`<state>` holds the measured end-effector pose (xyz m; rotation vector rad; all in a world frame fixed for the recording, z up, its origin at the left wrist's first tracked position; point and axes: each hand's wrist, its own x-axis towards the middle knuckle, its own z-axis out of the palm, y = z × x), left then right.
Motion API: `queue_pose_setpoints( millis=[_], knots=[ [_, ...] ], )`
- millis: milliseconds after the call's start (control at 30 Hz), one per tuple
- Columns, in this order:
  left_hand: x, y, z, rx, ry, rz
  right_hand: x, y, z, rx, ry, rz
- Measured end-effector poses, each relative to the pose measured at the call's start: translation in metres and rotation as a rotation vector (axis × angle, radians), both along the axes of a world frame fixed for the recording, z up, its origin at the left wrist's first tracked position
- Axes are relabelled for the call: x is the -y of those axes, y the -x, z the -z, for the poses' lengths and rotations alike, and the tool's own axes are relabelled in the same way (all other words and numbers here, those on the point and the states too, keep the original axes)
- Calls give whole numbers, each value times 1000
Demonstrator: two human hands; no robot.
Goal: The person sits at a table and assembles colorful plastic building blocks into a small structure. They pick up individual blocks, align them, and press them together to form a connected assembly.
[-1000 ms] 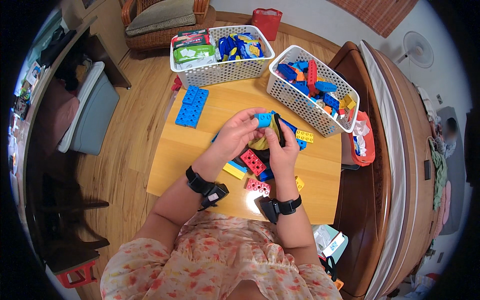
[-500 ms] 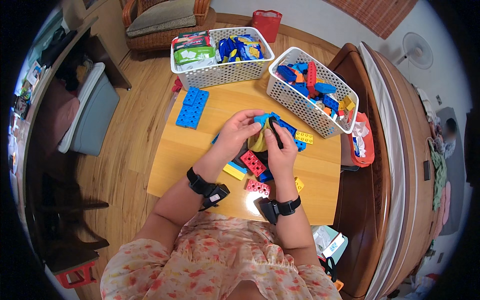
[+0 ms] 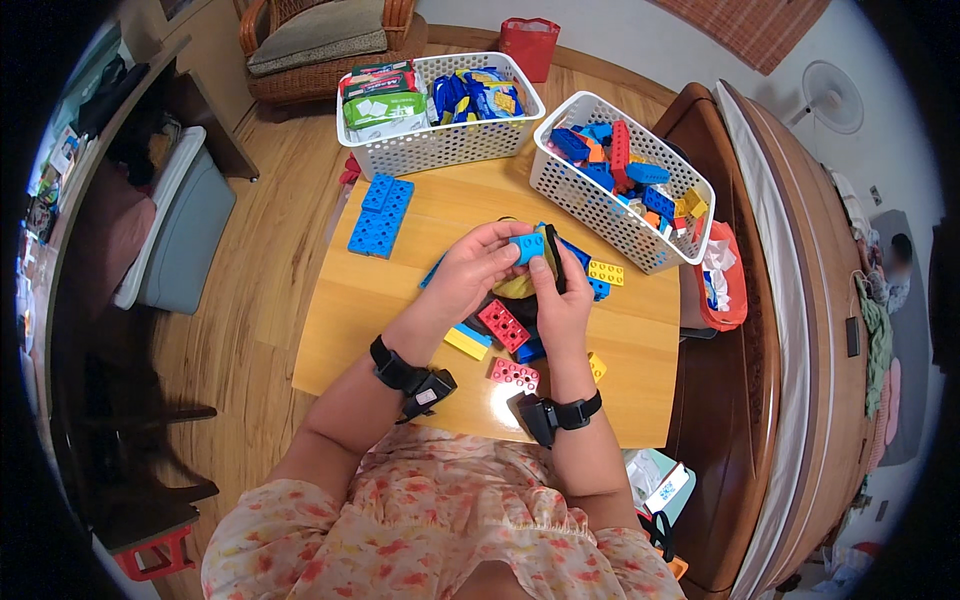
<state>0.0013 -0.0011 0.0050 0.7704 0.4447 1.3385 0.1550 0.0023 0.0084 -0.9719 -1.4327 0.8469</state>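
The left hand (image 3: 472, 270) pinches a light-blue brick (image 3: 527, 247) between thumb and fingertips, above the middle of the wooden table (image 3: 640, 370). The right hand (image 3: 563, 302), thumb at the brick's near edge, closes on a black-and-yellow cloth (image 3: 516, 288) behind a red brick (image 3: 504, 325).

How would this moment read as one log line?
left hand: holds blue brick | right hand: holds yellow-black cloth | brick basket: far right of table
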Motion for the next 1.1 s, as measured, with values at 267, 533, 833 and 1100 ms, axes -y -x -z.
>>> queue_pose_setpoints(
  millis=[267, 533, 833, 1100],
  knots=[
    [1, 1, -8, -29, -3, 47, 0, -3, -2, -113, 116, -11],
    [1, -8, -5, -120, 6, -74, 3, -1, -6, -12, -79, 44],
    [-3, -8, 3, -66, -25, -64, 6, -5, -8, 16, -203, -39],
    [2, -10, -4, -25, -20, -86, 8, 0, -9, -17, -226, -44]
  ],
)
